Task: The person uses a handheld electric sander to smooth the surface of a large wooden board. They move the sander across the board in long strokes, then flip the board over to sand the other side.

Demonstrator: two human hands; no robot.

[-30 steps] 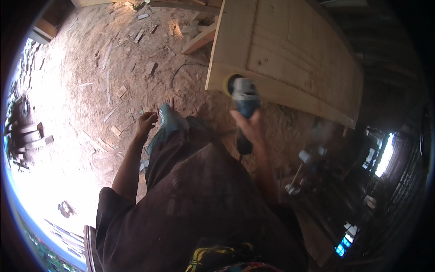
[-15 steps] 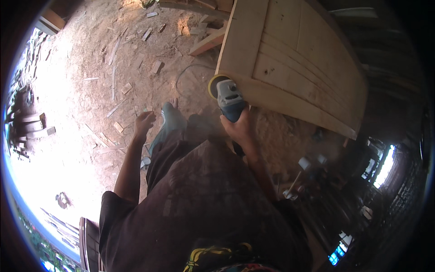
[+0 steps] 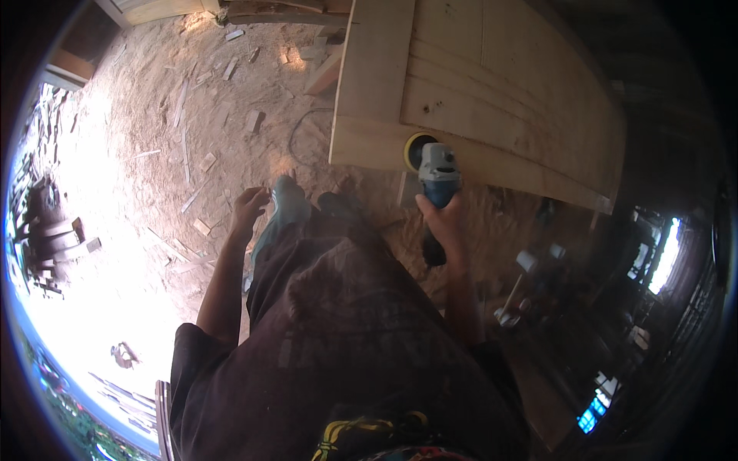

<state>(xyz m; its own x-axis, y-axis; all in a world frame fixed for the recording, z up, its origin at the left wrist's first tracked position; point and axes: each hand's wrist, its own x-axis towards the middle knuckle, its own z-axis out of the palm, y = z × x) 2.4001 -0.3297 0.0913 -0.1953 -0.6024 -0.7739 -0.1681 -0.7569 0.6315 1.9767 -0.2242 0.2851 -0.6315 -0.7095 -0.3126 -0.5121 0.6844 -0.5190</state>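
Note:
My right hand [image 3: 446,220] is wrapped around the body of an angle grinder [image 3: 440,170], grey at the head and blue below. Its round yellow-rimmed disc [image 3: 419,151] meets the near edge of a pale wooden door panel [image 3: 369,142], close to the panel's left corner. Long grooves and dark knots mark the panel's face. Nothing is held by my left hand [image 3: 250,206], which hangs over the ground beside my leg with its fingers loosely bent and apart.
Wood scraps [image 3: 256,121] and sawdust litter the dirt ground on the left. A dark cord [image 3: 292,138] curves over the ground by the panel's left edge. Timber pieces [image 3: 65,240] are stacked at the far left. Cluttered items [image 3: 526,265] stand in shadow at the right.
My right hand and the grinder have shifted right along the panel's near edge, away from its left corner. The view has moved a little; my left hand stays much the same.

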